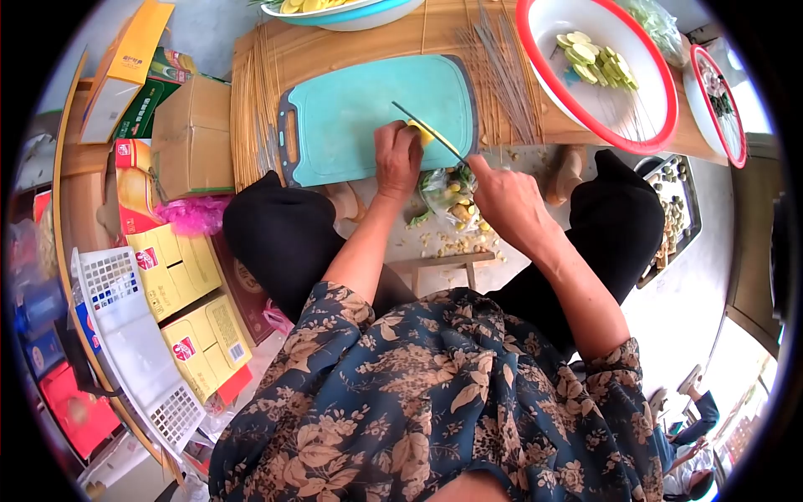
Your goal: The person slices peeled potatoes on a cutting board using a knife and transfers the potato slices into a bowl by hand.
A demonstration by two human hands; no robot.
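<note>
My left hand [398,157] is at the near right edge of a turquoise cutting board [351,117], its fingers closed on a yellow vegetable piece [423,132]. The piece is mostly covered by the fingers and blade, so its exact kind cannot be told. In my right hand [512,201] is a knife [443,142], gripped by the handle. Its blade slants up and left across the board's corner, right beside the yellow piece. Below the board's edge, a clear plastic bag [452,197] of vegetable scraps hangs or stands between my knees.
Thin skewers [504,79] lie on the wooden table right of the board, more [255,109] at left. A red-rimmed white basin [669,109] holds pale green slices [595,60]. Cardboard boxes [196,138] crowd the left. A food-filled tray [696,219] sits low at right; another person [698,456] is behind.
</note>
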